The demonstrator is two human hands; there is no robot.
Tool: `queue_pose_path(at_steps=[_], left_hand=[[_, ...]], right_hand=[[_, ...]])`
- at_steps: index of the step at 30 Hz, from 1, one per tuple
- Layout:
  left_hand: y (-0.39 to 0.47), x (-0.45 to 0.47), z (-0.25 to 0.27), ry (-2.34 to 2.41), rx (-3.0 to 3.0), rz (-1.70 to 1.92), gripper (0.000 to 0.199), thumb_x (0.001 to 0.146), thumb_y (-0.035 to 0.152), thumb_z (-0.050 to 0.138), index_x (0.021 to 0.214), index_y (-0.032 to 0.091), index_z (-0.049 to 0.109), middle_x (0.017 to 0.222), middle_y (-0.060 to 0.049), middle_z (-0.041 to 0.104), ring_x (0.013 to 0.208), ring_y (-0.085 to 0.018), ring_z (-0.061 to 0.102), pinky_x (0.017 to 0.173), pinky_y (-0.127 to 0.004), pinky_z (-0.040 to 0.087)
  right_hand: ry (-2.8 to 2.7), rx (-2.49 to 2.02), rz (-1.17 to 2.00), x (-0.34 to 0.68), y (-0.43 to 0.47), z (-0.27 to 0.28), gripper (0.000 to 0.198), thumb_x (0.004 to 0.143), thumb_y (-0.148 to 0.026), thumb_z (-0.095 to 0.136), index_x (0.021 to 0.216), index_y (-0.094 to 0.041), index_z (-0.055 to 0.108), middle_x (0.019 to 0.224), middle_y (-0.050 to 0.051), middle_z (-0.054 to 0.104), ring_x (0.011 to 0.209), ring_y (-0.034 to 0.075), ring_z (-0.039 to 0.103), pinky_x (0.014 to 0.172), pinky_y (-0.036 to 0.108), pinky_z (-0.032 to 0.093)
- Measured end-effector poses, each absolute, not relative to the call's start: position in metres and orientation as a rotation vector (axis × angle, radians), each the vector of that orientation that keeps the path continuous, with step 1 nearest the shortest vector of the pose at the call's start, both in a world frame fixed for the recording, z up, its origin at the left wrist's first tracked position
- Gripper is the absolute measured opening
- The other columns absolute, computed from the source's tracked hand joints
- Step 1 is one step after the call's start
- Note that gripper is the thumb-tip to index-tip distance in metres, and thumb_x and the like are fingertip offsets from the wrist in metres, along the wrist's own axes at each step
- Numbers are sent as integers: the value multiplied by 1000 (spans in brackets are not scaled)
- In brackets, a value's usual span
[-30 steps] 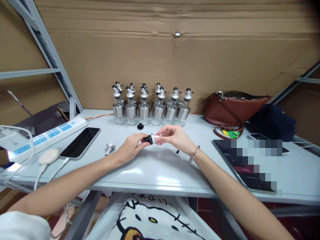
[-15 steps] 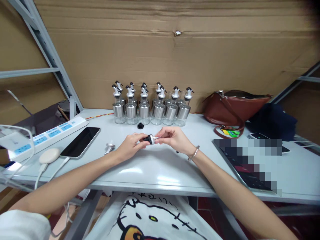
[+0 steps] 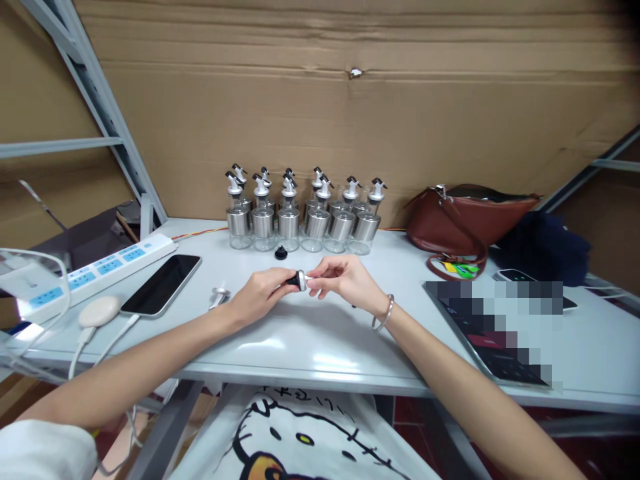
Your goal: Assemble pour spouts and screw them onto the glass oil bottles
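Above the middle of the table, a bottle pourer (image 3: 301,280) with a silver collar and black stopper lies sideways between my hands. My left hand (image 3: 263,293) is closed around its black end, which the fingers mostly cover. Thumb and fingertips of my right hand (image 3: 345,280) pinch the thin silver spout end. Left of my left hand, a loose silver pourer top (image 3: 219,297) rests on the table. A black stopper piece (image 3: 281,253) sits behind my hands. Close to my right wrist is a small black part (image 3: 354,306), too small to name.
Several glass and steel bottles (image 3: 289,223) with pourers stand at the back. On the left are a power strip (image 3: 107,267), a phone (image 3: 163,285) and a white round charger (image 3: 99,311). A brown bag (image 3: 450,220) and a partly blurred dark tablet-like panel (image 3: 480,327) lie right.
My left fingers now cover more of the pourer's black end. The fingers of my right hand have shifted slightly left along the spout. The bottles and loose parts stay in place.
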State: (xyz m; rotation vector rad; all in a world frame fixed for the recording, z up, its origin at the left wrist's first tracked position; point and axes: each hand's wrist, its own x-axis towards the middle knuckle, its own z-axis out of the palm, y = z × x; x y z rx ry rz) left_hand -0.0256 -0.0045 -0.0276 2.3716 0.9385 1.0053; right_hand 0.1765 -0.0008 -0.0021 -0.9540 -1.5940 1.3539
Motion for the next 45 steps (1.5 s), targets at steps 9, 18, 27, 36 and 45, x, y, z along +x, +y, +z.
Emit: queue_pose_path(at_steps=[9, 18, 27, 36, 45], left_hand=[[-2, -14, -29, 1113, 2194, 1052, 20, 88, 35, 47, 96, 19, 55, 84, -2, 63, 77, -17, 58, 74, -28, 44], [-2, -19, -31, 907, 2049, 1086, 25, 94, 37, 41, 107, 19, 51, 101, -7, 57, 79, -15, 60, 78, -32, 47], [-5, -13, -31, 898, 1911, 1088, 27, 93, 44, 44, 99, 18, 49, 104, -7, 55, 83, -14, 60, 78, -30, 47], [-8, -12, -27, 925, 1824, 1105, 27, 89, 45, 49, 88, 19, 44, 94, -3, 56, 77, -14, 60, 75, -29, 45], [-8, -13, -27, 858, 1858, 1124, 18, 89, 34, 49, 84, 18, 46, 98, -3, 51, 78, -13, 60, 75, -28, 44]], right_hand=[[-1756, -887, 994, 173, -2, -4, 30, 75, -45, 69, 86, -17, 69, 78, 5, 64, 66, 14, 62, 61, 30, 54], [-1856, -954, 567, 177, 5, -8, 16, 85, -28, 60, 93, -21, 72, 84, 4, 49, 72, 14, 51, 68, 30, 49], [-1827, -973, 619, 176, 4, -12, 17, 84, -27, 56, 93, -20, 68, 78, 2, 54, 69, 13, 54, 63, 26, 48], [-1847, -1025, 928, 170, -5, -11, 33, 81, -30, 58, 109, -16, 64, 73, 4, 69, 65, 15, 62, 63, 28, 51], [-1801, -976, 1114, 173, -2, -12, 33, 80, -31, 59, 108, -14, 62, 75, 5, 69, 71, 17, 66, 69, 33, 54]])
